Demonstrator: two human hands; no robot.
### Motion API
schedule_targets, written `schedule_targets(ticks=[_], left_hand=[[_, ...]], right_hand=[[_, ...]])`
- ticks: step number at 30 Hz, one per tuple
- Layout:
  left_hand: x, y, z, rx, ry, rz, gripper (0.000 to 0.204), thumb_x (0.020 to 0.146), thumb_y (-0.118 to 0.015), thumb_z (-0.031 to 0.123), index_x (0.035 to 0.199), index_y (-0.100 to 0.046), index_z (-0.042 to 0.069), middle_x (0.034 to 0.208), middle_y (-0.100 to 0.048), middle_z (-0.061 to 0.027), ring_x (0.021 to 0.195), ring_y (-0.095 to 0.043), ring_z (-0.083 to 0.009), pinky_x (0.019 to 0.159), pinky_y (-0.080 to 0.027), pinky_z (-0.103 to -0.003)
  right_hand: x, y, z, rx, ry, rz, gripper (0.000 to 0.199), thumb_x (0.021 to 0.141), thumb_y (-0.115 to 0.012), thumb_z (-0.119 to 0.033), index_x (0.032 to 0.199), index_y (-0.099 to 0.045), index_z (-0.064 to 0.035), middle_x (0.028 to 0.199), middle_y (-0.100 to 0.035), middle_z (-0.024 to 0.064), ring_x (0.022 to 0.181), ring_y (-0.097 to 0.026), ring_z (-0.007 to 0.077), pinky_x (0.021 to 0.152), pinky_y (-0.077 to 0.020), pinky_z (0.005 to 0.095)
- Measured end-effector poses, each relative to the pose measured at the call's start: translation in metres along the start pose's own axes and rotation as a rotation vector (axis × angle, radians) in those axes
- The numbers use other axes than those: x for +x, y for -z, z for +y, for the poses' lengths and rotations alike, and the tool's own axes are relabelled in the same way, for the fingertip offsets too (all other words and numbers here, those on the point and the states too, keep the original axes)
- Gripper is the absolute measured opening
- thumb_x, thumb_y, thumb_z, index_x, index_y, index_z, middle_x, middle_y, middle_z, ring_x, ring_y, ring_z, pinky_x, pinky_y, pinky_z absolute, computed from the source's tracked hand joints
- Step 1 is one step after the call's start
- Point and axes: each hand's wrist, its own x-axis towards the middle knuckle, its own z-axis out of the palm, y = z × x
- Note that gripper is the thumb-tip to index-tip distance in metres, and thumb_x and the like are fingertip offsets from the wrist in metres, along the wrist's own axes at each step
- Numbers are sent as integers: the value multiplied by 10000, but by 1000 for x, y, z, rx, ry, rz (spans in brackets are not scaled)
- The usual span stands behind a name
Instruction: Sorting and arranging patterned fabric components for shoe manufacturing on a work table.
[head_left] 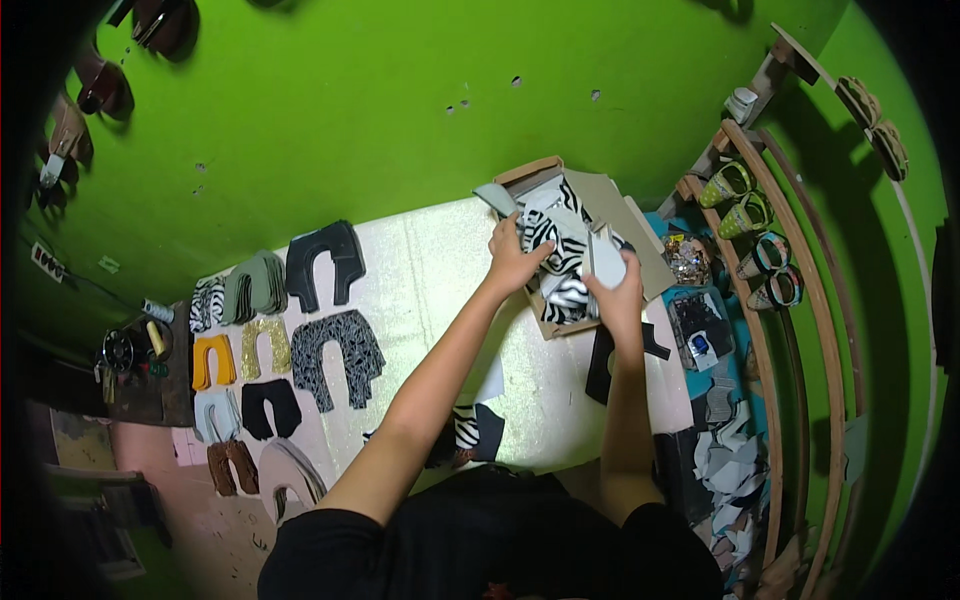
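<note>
Both my hands are inside an open cardboard box [528, 172] at the back right of the table. Zebra-print cut pieces [566, 250] fill much of it. My left hand [514, 262] grips the zebra-print pieces at the box's left side, thumb on top. Close above it, a pale grey piece [494, 197] sticks out over the rim. My right hand [618, 292] has its thumb and fingers round a white-grey flat piece [606, 254] at the box's right side. How many pieces each hand holds is hidden.
Stacks of U-shaped cut pieces, among them black [346, 262], patterned grey [338, 350] and yellow [213, 360], lie at the table's left. A black cutout [598, 365] lies below the box. Right of the table stand bins of scraps [688, 258] and a wooden rack with sandals [745, 215].
</note>
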Motion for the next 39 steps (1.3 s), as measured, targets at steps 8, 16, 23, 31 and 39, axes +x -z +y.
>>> schedule_targets(ticks=[8,16,23,31,39], left_hand=[[-84,83,-53,-110,145,-197,310,821,-584,197,1059,-523,8,1035,-558,-120,872,-569,-208,783,-448,-307],[-205,107,-93,417,177,-369,201,696,-593,103,890,-643,105,894,-603,-116,921,-523,-304,896,-350,-377],[-272,133,-120,491,425,116,241,710,-542,89,931,-609,159,926,-518,-113,929,-444,-314,816,-393,-400],[-308,129,-102,632,491,237,333,644,-710,292,898,-623,95,822,-576,-82,829,-536,-260,729,-428,-363],[-298,127,-104,601,399,295,340,654,-715,281,921,-595,107,937,-564,-70,949,-461,-271,797,-317,-411]], right_hand=[[-34,-36,-15,-222,397,66,452,718,-633,-173,1098,-446,-14,1105,-428,180,989,-409,332,902,-295,404],[-154,-90,49,-241,435,-972,357,681,-591,-58,1029,-578,-136,1076,-462,130,1020,-427,306,904,-353,380],[-173,-92,65,-294,632,-758,316,654,-688,-160,955,-596,-133,1014,-462,86,970,-438,272,813,-362,379],[-160,-100,49,-137,575,-561,147,775,-559,-135,888,-586,-46,871,-562,106,868,-521,283,763,-387,389],[-142,-84,8,124,191,-441,144,778,-596,-173,833,-603,-41,728,-596,156,705,-585,266,673,-449,335]])
